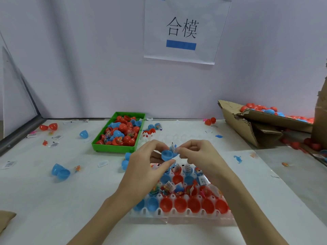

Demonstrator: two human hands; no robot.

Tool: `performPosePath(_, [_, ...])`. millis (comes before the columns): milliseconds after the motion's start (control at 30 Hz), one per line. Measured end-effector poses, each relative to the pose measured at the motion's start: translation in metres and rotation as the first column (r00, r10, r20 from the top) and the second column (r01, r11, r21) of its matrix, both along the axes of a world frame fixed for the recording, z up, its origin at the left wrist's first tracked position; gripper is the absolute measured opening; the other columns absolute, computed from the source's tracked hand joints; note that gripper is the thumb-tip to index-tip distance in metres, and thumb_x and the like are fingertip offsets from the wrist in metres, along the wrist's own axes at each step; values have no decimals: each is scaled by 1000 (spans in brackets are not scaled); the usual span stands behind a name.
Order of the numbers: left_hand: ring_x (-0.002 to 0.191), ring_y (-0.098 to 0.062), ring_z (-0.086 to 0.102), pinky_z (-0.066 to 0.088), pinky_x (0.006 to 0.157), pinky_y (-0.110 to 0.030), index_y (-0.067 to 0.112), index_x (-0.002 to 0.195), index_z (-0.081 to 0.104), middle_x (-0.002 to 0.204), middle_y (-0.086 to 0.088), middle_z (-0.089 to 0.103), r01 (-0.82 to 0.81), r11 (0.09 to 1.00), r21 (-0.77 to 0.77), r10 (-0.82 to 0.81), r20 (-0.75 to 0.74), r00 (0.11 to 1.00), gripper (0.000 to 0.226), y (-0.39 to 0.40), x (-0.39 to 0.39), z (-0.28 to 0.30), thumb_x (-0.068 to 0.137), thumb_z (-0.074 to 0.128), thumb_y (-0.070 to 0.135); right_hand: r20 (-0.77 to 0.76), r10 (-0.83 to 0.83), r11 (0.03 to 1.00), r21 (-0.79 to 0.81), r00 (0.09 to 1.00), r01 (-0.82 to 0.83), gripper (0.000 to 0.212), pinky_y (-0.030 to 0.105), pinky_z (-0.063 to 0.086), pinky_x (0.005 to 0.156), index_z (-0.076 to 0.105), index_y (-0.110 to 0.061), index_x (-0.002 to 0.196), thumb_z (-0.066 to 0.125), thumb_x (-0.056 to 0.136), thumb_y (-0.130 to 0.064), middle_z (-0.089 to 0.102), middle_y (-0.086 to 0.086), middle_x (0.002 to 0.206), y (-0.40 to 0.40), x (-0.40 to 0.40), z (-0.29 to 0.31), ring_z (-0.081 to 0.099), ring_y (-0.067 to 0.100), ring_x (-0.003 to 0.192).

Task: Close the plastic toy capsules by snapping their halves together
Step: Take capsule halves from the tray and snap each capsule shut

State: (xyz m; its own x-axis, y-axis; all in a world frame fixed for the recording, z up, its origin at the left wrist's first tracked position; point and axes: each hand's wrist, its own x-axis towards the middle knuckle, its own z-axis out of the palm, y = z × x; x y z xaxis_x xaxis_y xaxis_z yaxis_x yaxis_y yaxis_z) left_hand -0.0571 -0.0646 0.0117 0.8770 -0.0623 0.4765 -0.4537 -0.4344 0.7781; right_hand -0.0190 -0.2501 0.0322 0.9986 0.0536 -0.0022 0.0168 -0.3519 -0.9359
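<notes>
My left hand (147, 162) holds an open blue capsule half (166, 155) between thumb and fingers, above the far edge of the white capsule tray (178, 213). My right hand (193, 152) pinches a small blue toy piece (174, 149) right at the rim of that half. The tray holds several red and blue capsule halves, some with small wrapped toys inside. Part of the tray's far rows is hidden behind my hands.
A green bin (113, 147) of red and blue capsules sits behind the tray to the left. A torn cardboard box (247, 124) with more capsules lies at the right. Loose blue halves (60, 171), red halves (48, 127), small toys and paper slips are scattered on the white table.
</notes>
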Motion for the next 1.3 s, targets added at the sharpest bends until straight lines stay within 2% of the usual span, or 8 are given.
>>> performPosePath(133, [94,2,71,57,80,-13,24,109,73,102,17,73,-2,999,-42,1,-38,999,30,1,1,-2,82,87,20,-5,-41,955,295,999,40,8,22,60,63,69,-3,99,69,96,-11,78,3,83,6,-9,-3,79,20,79])
performPosePath(200, [94,5,70,57,81,-13,25,109,74,103,17,73,-22,1000,-18,21,-46,999,32,2,1,-2,80,87,21,15,-52,938,344,999,43,6,26,62,64,67,-3,99,68,97,-9,78,3,84,9,-11,-4,79,25,78])
performPosePath(467, [99,5,67,56,84,-11,33,124,65,104,18,70,-43,998,-41,40,-71,997,51,2,1,0,80,89,22,166,-27,956,292,986,-23,14,22,61,66,65,-6,95,74,94,-16,79,-1,87,12,-12,-13,78,21,78])
performPosePath(667, [92,-1,70,58,81,-16,22,105,73,97,16,73,-60,998,18,60,-25,998,29,5,2,-1,82,88,15,376,63,994,56,925,-91,9,24,62,75,68,-18,96,76,92,-20,77,-10,94,15,-17,-14,76,9,88])
performPosePath(833, [91,-2,71,59,81,-17,22,105,71,96,14,73,-79,997,-17,79,-15,997,30,7,5,-1,82,88,14,394,122,992,-14,911,-126,16,23,61,83,69,-22,104,66,98,-7,75,-16,104,17,-19,-12,75,5,93])
performPosePath(1067, [95,2,72,55,81,-10,27,116,61,99,21,72,-38,995,-93,42,34,999,44,5,1,4,82,87,18,413,122,987,48,903,-156,18,25,61,83,70,-22,107,69,96,-8,73,-16,107,15,-19,-9,74,11,96])
performPosePath(1200, [95,2,72,55,83,-9,24,110,68,100,22,73,-45,998,-43,49,84,995,34,9,2,8,82,86,20,391,83,967,192,917,-170,27,25,60,84,68,-27,118,71,95,-14,74,-10,109,16,-21,-8,75,15,96])
performPosePath(1300, [96,3,71,55,83,-8,23,109,70,102,21,73,-35,999,-20,37,109,993,29,11,3,10,84,85,19,342,79,953,249,936,-171,24,25,59,90,71,-29,117,71,94,-25,75,-12,112,16,-22,-8,75,13,100])
